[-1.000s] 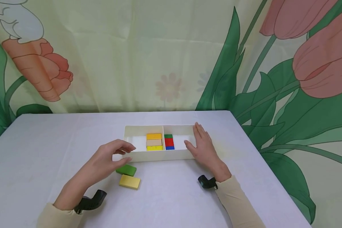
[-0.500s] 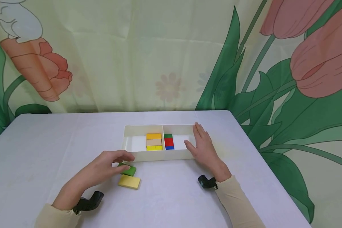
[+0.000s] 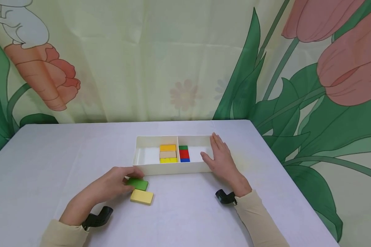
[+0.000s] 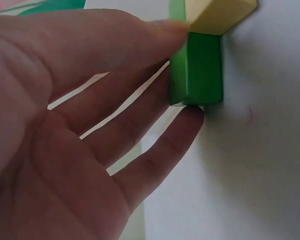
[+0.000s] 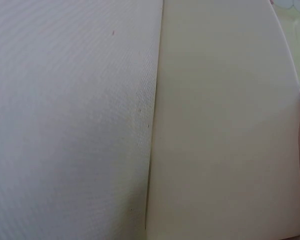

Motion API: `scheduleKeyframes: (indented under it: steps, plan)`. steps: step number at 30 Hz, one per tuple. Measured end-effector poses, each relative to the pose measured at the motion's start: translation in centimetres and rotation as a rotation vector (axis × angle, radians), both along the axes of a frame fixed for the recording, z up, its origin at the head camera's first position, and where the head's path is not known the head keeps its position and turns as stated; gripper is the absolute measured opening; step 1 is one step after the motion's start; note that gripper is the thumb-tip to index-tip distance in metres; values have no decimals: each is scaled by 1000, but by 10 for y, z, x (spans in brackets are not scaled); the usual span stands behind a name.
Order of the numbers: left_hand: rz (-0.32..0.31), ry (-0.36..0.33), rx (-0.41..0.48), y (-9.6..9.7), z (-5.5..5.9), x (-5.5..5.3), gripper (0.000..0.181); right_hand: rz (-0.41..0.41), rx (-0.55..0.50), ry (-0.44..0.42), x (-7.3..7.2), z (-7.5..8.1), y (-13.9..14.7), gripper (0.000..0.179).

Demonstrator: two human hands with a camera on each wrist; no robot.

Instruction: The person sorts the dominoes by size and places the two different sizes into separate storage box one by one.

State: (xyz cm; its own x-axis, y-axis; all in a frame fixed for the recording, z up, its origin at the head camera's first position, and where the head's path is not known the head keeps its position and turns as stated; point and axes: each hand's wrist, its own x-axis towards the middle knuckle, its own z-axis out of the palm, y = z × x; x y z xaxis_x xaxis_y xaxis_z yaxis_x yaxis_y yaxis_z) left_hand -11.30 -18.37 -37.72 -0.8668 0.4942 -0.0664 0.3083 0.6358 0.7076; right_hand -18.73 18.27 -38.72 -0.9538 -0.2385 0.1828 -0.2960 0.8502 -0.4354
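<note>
My left hand [image 3: 114, 183] grips the left end of a green wooden block [image 3: 138, 184] lying in front of the white divided box [image 3: 176, 168]. In the left wrist view its thumb presses one side of that green block [image 4: 205, 75], while the other fingers reach around the far side and the end. A pale yellow block [image 3: 142, 197] lies against the green one, nearer to me. My right hand [image 3: 222, 159] rests along the box's right end, fingers straight and thumb over the front corner. In the right wrist view the box's outer wall [image 5: 225, 125] fills much of the frame.
In the box's left compartment, orange [image 3: 168, 148], tan [image 3: 168, 154] and bright yellow [image 3: 168, 160] blocks lie against the divider. The right compartment holds green [image 3: 183, 148], red [image 3: 184, 153] and blue [image 3: 184, 160] blocks. A white cloth [image 3: 65, 157] covers the table; a printed curtain [image 3: 136, 68] hangs behind.
My left hand has come down from beside the box's left front corner to the green block, and its thumb and fingers have closed on it. The right hand has stayed at the box's end.
</note>
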Motion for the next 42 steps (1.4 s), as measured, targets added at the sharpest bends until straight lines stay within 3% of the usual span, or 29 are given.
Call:
scheduleKeyframes:
  steps: [14, 35, 42]
  plan:
    - [-41, 154, -110, 6, -2, 4, 35, 6, 4, 2, -1, -1, -3, 79]
    - [-76, 233, -126, 27, -3, 6, 32, -5, 5, -20, -1, -2, 0, 80]
    - [-54, 213, -129, 27, 2, 6, 30, -4, 8, -10, -1, -2, 0, 80]
